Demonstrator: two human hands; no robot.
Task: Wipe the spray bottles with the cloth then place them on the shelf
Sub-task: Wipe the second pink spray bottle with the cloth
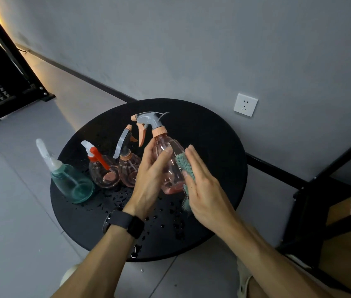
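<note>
My left hand (148, 179) grips a clear pink spray bottle (166, 153) with a grey and orange trigger head, held upright above the round black table (213, 136). Against the bottle's right side my right hand (202, 186) presses a teal cloth (184, 166) with straight fingers. Three other spray bottles stand on the table's left part: a teal one (71, 181) with a clear head, a pink one with a red and white head (103, 171), and a pink one with a grey head (127, 166).
Water droplets (123, 196) dot the tabletop near its front. A black-framed shelf with a wooden board (342, 211) stands to the right. A wall socket (245, 104) is behind the table. Dark furniture (2, 82) fills the upper left.
</note>
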